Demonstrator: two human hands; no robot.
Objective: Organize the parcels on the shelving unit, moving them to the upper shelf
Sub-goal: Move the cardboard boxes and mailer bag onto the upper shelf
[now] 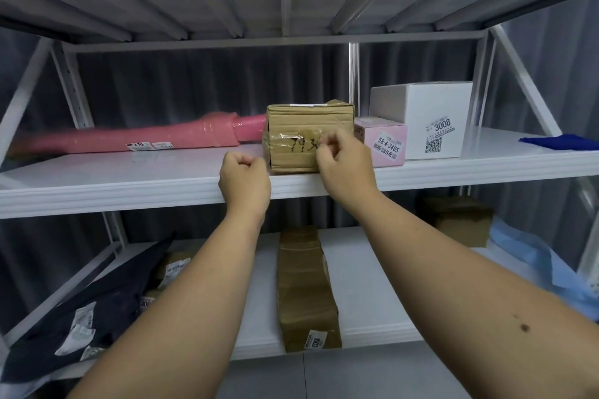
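On the upper shelf (pixel 162 172), near its front edge, sits the brown parcel (pixel 308 136), just beside a pink box (pixel 384 142). Both the left hand (pixel 244 178) and right hand (pixel 345 163) are curled, holding nothing (right knuckles seemingly against the parcel's face). Better to nudge it squarely back from the edge.

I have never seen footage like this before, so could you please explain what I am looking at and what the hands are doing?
This is a single picture from a camera worn on a person's head, looking forward and down at their two bare arms; there is no robot. They face a white metal shelving unit. On the upper shelf sit a long pink wrapped parcel, a taped brown cardboard box, a small pink box and a white box. The left hand is a loose fist by the shelf edge, holding nothing. The right hand has its fingers curled at the brown box's front; whether it grips is unclear. Below lie a dark mailer bag and a long brown parcel.
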